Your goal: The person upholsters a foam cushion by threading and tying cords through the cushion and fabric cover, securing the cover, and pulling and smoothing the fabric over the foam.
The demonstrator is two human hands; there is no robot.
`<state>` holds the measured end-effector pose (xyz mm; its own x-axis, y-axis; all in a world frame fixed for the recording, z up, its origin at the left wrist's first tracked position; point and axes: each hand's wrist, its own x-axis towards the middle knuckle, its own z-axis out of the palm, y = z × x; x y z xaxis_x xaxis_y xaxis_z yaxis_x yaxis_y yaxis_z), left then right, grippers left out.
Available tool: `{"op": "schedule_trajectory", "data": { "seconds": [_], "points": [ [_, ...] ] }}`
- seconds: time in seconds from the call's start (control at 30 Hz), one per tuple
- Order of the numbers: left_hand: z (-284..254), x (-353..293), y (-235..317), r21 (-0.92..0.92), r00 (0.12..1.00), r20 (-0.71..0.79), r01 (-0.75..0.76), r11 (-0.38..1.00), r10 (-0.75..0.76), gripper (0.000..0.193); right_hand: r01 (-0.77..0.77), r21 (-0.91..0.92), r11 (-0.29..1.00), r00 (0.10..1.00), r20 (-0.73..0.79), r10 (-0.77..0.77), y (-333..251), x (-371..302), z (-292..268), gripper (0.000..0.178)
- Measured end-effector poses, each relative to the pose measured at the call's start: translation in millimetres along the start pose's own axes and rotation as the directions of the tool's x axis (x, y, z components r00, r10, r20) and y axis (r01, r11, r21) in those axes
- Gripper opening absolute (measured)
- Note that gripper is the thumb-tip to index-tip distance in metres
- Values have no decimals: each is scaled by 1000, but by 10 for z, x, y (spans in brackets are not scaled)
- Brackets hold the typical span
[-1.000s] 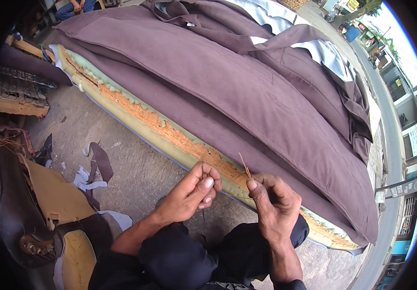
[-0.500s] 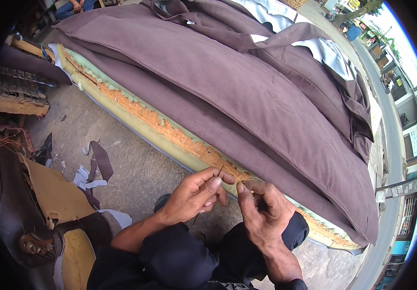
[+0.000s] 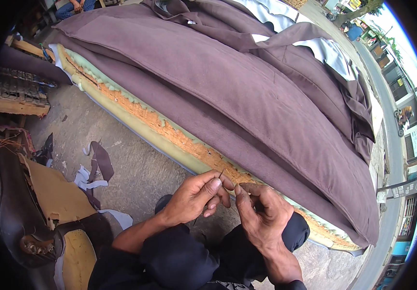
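Note:
My left hand [image 3: 194, 195] is closed in a pinch between thumb and forefinger on a thin dark needle [image 3: 221, 172]. One end of the needle sticks up past the fingertips; the other shows dimly below the hand. Just to the right, my right hand [image 3: 265, 210] has its thumb and forefinger pressed together close to the needle. What they pinch is too fine to make out. Both hands are over the near edge of a big upholstered sofa piece [image 3: 208, 101] in purple-brown fabric. Along that edge run exposed orange-brown wood [image 3: 170, 133] and pale yellow-green foam [image 3: 136, 133].
Old dark upholstery with a tan panel [image 3: 56, 193] stands at lower left. Fabric scraps [image 3: 95, 169] lie on the concrete floor [image 3: 126, 164]. A wooden frame with springs [image 3: 17, 94] is at far left. Beyond the sofa piece, a motorbike [image 3: 402, 118] is on the road.
My right hand has shifted slightly left and down, its fingertips nearer my left hand. The needle stays in my left pinch. The motorbike on the road has come closer.

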<state>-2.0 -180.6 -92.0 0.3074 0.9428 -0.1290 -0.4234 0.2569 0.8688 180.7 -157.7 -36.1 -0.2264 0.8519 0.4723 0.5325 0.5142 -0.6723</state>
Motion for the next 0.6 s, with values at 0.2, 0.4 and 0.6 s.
{"op": "schedule_trajectory", "data": {
  "seconds": [0.2,0.4,0.6],
  "points": [
    [-7,15,-15,21,1000,6,1,1000,-1,35,-1,12,1000,1000,4,1,10,3,18,11],
    [-14,7,-23,29,1000,-1,-10,1000,11,36,-7,4,1000,1000,13,7,2,-1,12,11],
    [-4,6,-24,31,1000,0,-1,1000,1,35,-16,14,1000,1000,7,16,13,-10,4,10]
  ]
}}
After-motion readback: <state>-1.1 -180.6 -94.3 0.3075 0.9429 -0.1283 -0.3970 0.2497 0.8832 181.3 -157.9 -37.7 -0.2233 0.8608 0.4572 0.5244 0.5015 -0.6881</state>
